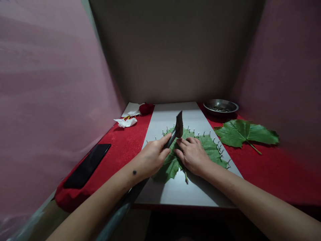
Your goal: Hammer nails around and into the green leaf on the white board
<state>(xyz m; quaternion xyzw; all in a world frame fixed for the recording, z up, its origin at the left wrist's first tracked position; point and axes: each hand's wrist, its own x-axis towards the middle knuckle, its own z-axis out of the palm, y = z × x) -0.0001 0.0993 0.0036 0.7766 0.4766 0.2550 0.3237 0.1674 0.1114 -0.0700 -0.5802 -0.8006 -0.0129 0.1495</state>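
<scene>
My left hand (154, 155) is closed around the dark handle of a hammer (179, 124), whose head is raised over the middle of a large green leaf (210, 147). The leaf lies on a white board (175, 113), its far and right edges lined with several upright nails (222, 152). My right hand (194, 155) rests on the leaf just below the hammer head, its fingertips pinched at what looks like a nail, mostly hidden by the fingers. The leaf's cut stem (186, 176) points toward me.
At the back right stands a metal bowl (220, 106) of nails, with another green leaf (247, 132) before it. A black phone (87, 165) lies on the red cloth (130, 142) at left. Behind it are crumpled white tissue (126, 122) and a red object (144, 108). Pinkish sheets flank both sides.
</scene>
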